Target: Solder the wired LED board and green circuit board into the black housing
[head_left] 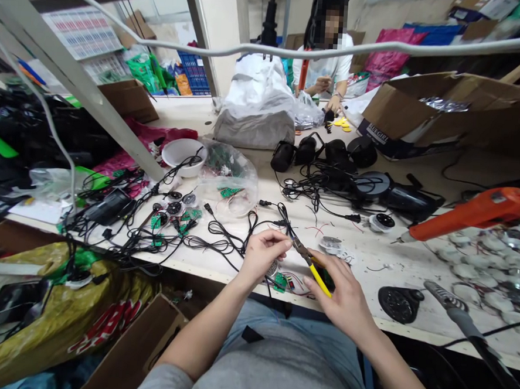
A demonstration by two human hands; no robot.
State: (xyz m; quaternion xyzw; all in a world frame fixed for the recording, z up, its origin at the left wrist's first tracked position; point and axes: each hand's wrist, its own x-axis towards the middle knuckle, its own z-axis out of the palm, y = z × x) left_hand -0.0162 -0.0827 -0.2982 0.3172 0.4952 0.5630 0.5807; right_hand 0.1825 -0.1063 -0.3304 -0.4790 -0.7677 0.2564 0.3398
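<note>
left hand (263,254) fingers pinch black wire (284,222); right hand (342,296) fingers grip yellow-handled cutters (311,265) at it.

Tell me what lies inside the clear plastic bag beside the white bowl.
The clear plastic bag holds green circuit boards with thin red wires. More boards show dimly higher up; glare and crumpled plastic hide their number and anything beneath them.

Yellow handles are showing on the cutters (315,269), black cables (222,230) are tangling beside green circuit boards (183,216), an orange power tool (470,213) is lying toward the pale bench's (370,260) right edge, and a white bowl (184,154) is sitting farther back.
</note>
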